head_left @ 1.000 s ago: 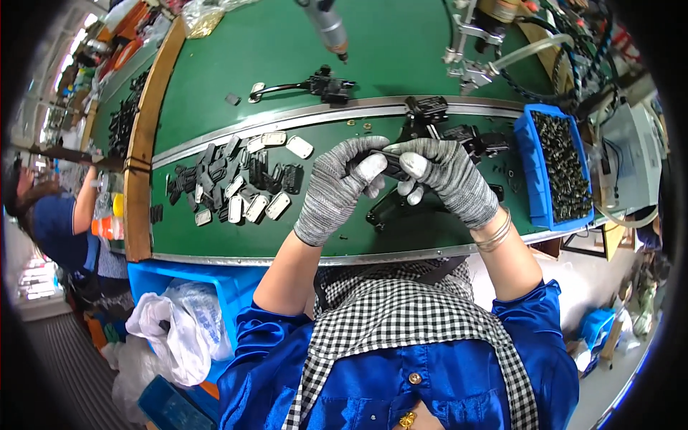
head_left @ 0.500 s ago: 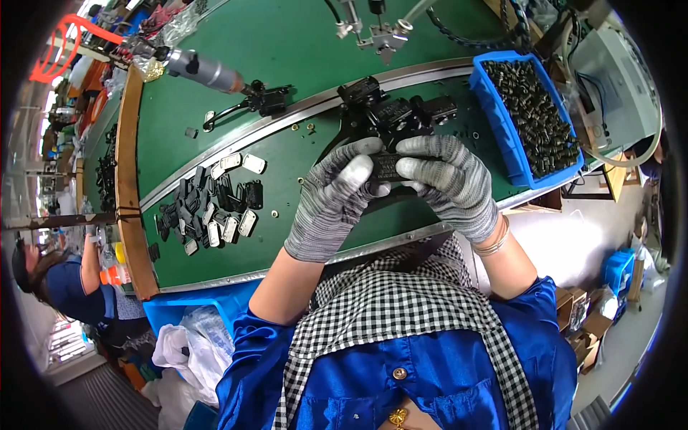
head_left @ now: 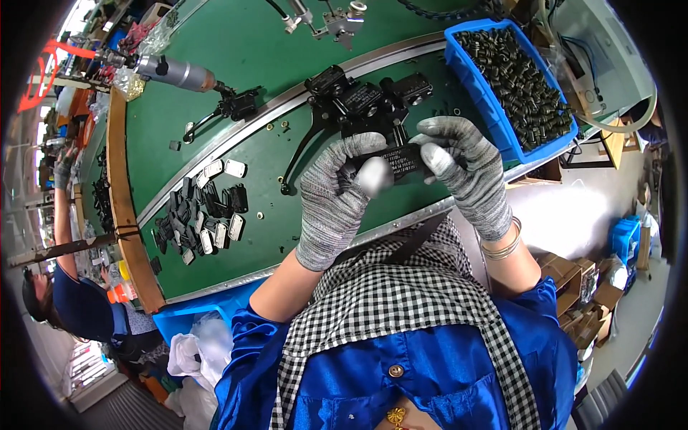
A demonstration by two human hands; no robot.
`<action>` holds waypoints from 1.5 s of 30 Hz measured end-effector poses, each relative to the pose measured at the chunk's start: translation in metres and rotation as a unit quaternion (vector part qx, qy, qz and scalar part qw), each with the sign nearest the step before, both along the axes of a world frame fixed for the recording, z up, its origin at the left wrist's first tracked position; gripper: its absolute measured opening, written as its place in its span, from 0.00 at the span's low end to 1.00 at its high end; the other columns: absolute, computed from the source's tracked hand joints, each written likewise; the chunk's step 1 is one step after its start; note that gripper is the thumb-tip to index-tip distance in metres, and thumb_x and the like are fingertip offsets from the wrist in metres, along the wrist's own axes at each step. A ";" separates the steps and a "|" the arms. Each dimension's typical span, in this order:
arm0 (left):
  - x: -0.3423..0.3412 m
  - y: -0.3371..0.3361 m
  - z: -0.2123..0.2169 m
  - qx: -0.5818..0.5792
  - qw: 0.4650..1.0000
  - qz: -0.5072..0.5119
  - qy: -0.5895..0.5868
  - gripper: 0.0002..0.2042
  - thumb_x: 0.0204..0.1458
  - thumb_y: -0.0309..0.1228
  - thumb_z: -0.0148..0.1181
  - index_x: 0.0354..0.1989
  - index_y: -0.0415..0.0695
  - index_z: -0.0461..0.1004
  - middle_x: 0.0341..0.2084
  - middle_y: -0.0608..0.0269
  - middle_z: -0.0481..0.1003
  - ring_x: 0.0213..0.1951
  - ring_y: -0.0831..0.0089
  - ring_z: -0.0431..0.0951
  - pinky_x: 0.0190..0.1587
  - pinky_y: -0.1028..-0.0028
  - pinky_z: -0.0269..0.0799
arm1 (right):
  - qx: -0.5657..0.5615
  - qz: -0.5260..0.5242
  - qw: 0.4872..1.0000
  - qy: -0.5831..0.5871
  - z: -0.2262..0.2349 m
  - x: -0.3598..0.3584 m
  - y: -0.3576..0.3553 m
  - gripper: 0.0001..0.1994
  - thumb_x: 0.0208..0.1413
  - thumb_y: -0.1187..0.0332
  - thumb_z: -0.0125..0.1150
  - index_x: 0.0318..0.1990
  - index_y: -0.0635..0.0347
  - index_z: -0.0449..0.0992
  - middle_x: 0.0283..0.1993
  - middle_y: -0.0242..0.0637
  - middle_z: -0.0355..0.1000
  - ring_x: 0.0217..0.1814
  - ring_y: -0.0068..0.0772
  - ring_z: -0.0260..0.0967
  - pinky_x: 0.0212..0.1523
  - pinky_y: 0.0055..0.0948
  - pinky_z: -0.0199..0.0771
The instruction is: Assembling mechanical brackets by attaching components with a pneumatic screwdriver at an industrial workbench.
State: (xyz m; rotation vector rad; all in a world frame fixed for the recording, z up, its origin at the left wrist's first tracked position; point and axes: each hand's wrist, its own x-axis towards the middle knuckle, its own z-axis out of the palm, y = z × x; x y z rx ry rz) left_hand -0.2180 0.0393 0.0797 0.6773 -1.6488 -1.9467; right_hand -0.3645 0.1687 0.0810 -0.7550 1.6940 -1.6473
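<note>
In front of me, at the near side of the green table, I hold a black brake master cylinder [head_left: 403, 162] with a rectangular lettered lid. My left hand [head_left: 332, 193], in a grey knitted glove, grips its left end, the thumb across the lid. My right hand [head_left: 469, 175], gloved alike, is at its other end with thumb and curled fingers; its index finger stands off the part. Just beyond lie several black brake master cylinders [head_left: 360, 99], one with a long curved lever [head_left: 304, 152]. The underside of the held part is hidden by my hands.
A blue bin [head_left: 494, 100] of small dark metal fittings stands at right. Left lie black parts and white-faced covers [head_left: 213, 170]. Beyond the metal rail are a power screwdriver [head_left: 179, 72] and another lever assembly [head_left: 240, 105]. A metal fixture [head_left: 337, 25] hangs overhead. Someone in dark blue [head_left: 86, 304] works at far left.
My view has shifted, so the table contents sit further left. My right index finger has lifted off the lid, and the held part has tilted. The other person's arm has risen.
</note>
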 end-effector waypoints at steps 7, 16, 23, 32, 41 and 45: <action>0.006 0.004 -0.005 -0.045 0.997 -0.053 -0.033 0.16 0.53 0.24 0.67 0.50 0.38 0.75 0.39 0.62 0.78 0.40 0.75 0.80 0.45 0.75 0.78 | -0.024 0.110 0.954 0.279 -0.003 0.009 0.007 0.16 0.55 0.74 0.65 0.51 0.62 0.74 0.37 0.35 0.77 0.37 0.24 0.75 0.39 0.25 0.77; -0.009 0.009 -0.062 -0.475 0.874 0.025 -0.100 0.24 0.49 0.37 0.71 0.52 0.39 0.74 0.43 0.54 0.75 0.41 0.62 0.77 0.46 0.70 0.77 | 0.080 -0.080 0.981 0.159 -0.003 -0.026 0.001 0.08 0.53 0.72 0.67 0.39 0.62 0.77 0.32 0.38 0.76 0.28 0.28 0.70 0.35 0.27 0.73; -0.032 0.012 -0.075 -0.422 0.902 0.026 -0.089 0.29 0.47 0.42 0.72 0.55 0.40 0.72 0.45 0.51 0.72 0.46 0.57 0.75 0.49 0.65 0.75 | 0.132 -0.014 0.962 0.240 -0.008 -0.030 -0.011 0.08 0.54 0.71 0.67 0.40 0.62 0.77 0.30 0.34 0.74 0.28 0.22 0.68 0.32 0.24 0.71; -0.042 0.009 -0.062 -0.421 0.903 0.010 -0.085 0.29 0.45 0.45 0.71 0.52 0.41 0.74 0.42 0.51 0.71 0.43 0.59 0.72 0.48 0.64 0.73 | 0.096 -0.039 0.916 0.388 -0.028 -0.030 -0.011 0.09 0.52 0.70 0.68 0.39 0.62 0.77 0.34 0.40 0.76 0.30 0.33 0.71 0.33 0.30 0.74; -0.052 0.004 -0.072 -0.393 0.916 -0.014 -0.084 0.25 0.44 0.45 0.71 0.45 0.40 0.78 0.36 0.54 0.71 0.42 0.60 0.69 0.48 0.64 0.70 | -0.143 -0.145 0.891 0.406 0.045 -0.072 -0.096 0.14 0.55 0.67 0.66 0.47 0.62 0.76 0.42 0.43 0.75 0.40 0.32 0.76 0.44 0.27 0.76; -0.045 0.006 -0.063 -0.361 0.929 -0.012 -0.078 0.25 0.44 0.46 0.71 0.46 0.40 0.78 0.33 0.56 0.70 0.42 0.60 0.69 0.50 0.63 0.68 | -0.369 -0.134 0.849 0.353 0.076 -0.077 -0.203 0.16 0.59 0.64 0.65 0.49 0.66 0.75 0.40 0.34 0.77 0.36 0.22 0.73 0.38 0.23 0.74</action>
